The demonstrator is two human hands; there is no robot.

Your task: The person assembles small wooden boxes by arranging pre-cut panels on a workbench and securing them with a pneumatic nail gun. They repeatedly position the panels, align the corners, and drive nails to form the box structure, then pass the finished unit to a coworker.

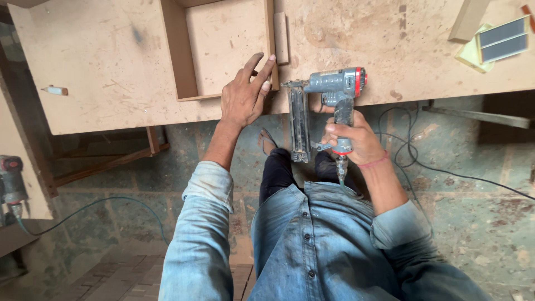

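My right hand (354, 139) grips the handle of a grey pneumatic nail gun (326, 92) with a red cap. Its nose points left toward the corner of a wooden box frame (179, 56) lying on the brown board worktop (100, 72). My left hand (245, 95) lies flat with fingers spread on the frame's near right corner, pressing it down. A small wood strip (281, 38) rests just outside the frame's right wall. Both forearms wear rolled denim sleeves.
A black cable (446, 170) trails over the stone floor at right. A wood offcut (468, 19) and a yellow pad with two grey strips (499, 40) lie at the worktop's far right. Another power tool (11, 178) with a green hose sits at left.
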